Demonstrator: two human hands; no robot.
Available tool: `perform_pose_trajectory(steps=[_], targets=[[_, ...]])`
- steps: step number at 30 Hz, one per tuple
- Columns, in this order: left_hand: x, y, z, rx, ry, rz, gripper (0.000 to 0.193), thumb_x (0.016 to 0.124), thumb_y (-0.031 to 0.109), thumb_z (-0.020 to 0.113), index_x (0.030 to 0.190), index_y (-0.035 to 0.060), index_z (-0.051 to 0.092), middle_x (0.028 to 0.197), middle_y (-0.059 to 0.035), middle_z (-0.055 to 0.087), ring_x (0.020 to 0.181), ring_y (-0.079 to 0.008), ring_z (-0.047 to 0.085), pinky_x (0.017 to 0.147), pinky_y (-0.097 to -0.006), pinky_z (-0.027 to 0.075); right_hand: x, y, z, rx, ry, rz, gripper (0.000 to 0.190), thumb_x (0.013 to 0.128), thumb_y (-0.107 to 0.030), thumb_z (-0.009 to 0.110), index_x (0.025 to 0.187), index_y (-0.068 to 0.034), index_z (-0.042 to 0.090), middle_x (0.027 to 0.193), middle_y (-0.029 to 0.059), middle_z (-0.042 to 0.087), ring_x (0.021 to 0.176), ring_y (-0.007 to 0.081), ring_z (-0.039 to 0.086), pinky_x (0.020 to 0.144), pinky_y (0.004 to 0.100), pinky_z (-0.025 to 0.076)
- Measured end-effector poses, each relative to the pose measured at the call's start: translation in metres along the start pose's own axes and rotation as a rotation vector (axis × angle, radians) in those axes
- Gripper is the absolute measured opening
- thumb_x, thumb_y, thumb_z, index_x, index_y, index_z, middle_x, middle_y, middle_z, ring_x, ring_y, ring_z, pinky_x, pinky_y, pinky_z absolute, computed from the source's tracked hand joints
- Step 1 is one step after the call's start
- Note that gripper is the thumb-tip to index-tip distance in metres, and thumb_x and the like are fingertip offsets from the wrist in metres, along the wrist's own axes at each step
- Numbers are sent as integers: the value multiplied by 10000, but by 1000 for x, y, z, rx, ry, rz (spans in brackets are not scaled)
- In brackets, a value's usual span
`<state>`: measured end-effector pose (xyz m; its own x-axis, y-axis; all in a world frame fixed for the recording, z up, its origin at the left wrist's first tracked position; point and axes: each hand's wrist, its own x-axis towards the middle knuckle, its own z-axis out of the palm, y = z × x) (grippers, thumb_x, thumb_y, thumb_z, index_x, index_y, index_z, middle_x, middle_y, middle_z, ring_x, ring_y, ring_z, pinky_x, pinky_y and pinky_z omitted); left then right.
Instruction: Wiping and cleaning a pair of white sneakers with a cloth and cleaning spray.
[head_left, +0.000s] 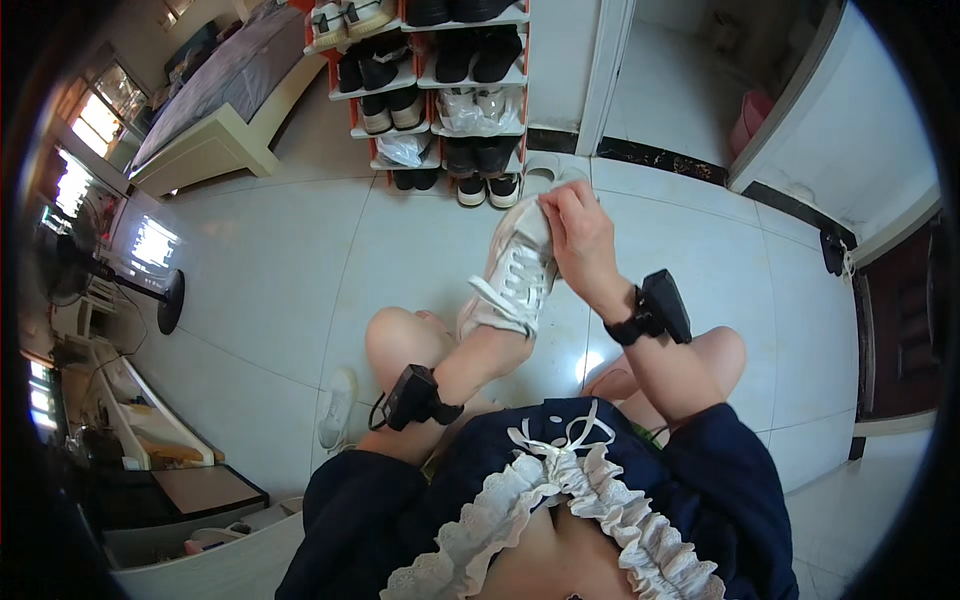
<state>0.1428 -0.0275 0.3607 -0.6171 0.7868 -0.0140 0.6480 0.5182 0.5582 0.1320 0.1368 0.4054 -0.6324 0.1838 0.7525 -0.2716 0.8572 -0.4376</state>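
A white lace-up sneaker is held up over the tiled floor, its toe pointing away from me and its laces facing up. My left hand is inside the shoe's opening; its fingers are hidden in the shoe. At the toe, the fingertips of my right hand are pinched together against the shoe's edge; whether they hold something small cannot be told. Another white shoe rests on the floor to the left, beside my leg.
A shoe rack full of shoes stands ahead, with pale slippers at its foot. A black pedestal fan and a bed are on the left. An open drawer is at the lower left; a doorway lies ahead to the right.
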Motion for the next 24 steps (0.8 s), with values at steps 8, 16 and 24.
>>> perform_pose_trajectory(steps=[8,16,24], targets=[[5,3,-6,67,-287,-64,254,774,122,441,971,-9,534,968,-253,550,901,-379,533,802,-420,417,-45,-22,6,279,-233,142,59,772,-27,549,807,-15,503,787,150,482,701,347,519,582,394,420],[-6,-1,-10,-461,72,-37,223,777,134,495,958,11,539,1012,-213,522,919,-352,498,796,-413,406,-72,-69,-29,771,-673,158,34,827,-50,535,842,-20,540,793,103,514,755,259,541,688,315,429],[15,-15,13,-208,438,386,209,807,217,492,865,34,574,767,-144,584,681,-315,537,665,-417,430,14,-8,-22,-179,-111,18,72,724,-21,538,779,-53,570,740,105,543,679,296,554,585,385,443]])
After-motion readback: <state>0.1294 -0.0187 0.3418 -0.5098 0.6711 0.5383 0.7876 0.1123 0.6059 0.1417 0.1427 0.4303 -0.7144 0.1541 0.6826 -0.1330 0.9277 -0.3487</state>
